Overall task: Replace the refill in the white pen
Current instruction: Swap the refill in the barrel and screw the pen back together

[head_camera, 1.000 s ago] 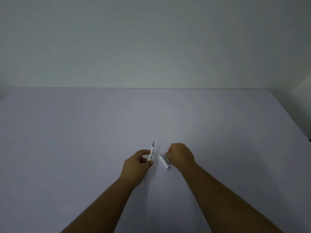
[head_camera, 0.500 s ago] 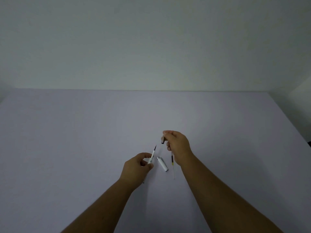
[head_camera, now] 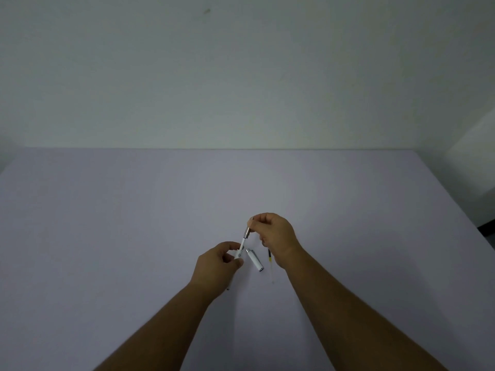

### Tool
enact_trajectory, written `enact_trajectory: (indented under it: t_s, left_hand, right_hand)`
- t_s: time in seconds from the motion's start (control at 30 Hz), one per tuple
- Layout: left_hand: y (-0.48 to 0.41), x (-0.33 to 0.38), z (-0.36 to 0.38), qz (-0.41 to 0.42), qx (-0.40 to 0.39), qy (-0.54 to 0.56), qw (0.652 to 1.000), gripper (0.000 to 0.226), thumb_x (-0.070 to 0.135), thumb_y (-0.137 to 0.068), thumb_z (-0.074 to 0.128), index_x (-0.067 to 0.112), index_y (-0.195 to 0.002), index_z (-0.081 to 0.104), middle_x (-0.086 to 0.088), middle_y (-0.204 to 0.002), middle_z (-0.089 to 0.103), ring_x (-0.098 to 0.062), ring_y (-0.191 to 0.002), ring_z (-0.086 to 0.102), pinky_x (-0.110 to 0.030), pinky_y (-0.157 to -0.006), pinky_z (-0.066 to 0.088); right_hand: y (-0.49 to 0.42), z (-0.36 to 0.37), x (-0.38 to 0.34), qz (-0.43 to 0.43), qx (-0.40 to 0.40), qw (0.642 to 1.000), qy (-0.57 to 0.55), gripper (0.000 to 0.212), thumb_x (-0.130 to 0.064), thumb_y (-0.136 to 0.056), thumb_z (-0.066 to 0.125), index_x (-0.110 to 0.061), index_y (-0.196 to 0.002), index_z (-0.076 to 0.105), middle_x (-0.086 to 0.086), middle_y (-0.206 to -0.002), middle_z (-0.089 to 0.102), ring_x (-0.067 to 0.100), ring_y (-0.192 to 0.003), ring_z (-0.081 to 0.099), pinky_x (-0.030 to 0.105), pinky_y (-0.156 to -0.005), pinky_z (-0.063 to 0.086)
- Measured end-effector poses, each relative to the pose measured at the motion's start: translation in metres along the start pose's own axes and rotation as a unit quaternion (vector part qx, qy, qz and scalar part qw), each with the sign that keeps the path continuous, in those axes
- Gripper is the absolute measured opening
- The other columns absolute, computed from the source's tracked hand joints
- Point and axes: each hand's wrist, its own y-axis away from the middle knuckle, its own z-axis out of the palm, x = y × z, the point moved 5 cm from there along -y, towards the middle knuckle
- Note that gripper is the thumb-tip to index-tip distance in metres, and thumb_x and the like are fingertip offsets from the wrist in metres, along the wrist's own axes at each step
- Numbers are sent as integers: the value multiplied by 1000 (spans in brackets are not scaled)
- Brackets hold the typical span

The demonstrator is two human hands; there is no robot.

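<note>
My left hand (head_camera: 217, 266) grips the white pen barrel (head_camera: 239, 252), which tilts up and to the right with a refill sticking out of its top. My right hand (head_camera: 274, 235) pinches the metal tip section (head_camera: 247, 232) and holds it over the refill's upper end. The white pen cap (head_camera: 255, 260) lies on the table between my hands. A loose refill (head_camera: 270, 265) with a dark and yellow end lies just right of the cap, partly hidden under my right wrist.
The lilac table (head_camera: 134, 223) stretches wide on all sides, ending at a pale wall (head_camera: 241, 76) behind. Its right edge (head_camera: 455, 207) slants toward me.
My right hand rose from the table with the metal tip section and brought it onto the refill end held by my left hand. The cap and the loose refill stayed on the table.
</note>
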Motion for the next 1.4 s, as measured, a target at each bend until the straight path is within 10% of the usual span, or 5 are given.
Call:
enact_trajectory:
  t_s: [0.93,1.4]
  left_hand:
    - [26,20,-6,-3,26,-2,1000,17,25,-84,65,13,-96,70,2,-76,63,-6,-62,53,-15,-52,37]
    - [34,21,-12,-7,35,30,999,12,24,-83,67,16,-92,71,9,-72,61,-4,-66,55,-17,-55,39]
  right_hand:
    - [25,12,-3,-10,-43,988,146,38,-51,-73,69,-21,-61,49,1,-69,57,13,-62,49,28,-63,44]
    - [37,15,-5,22,-102,993,61,24,-41,-83,62,-18,-88,67,0,-90,65,13,-75,54,28,-68,46]
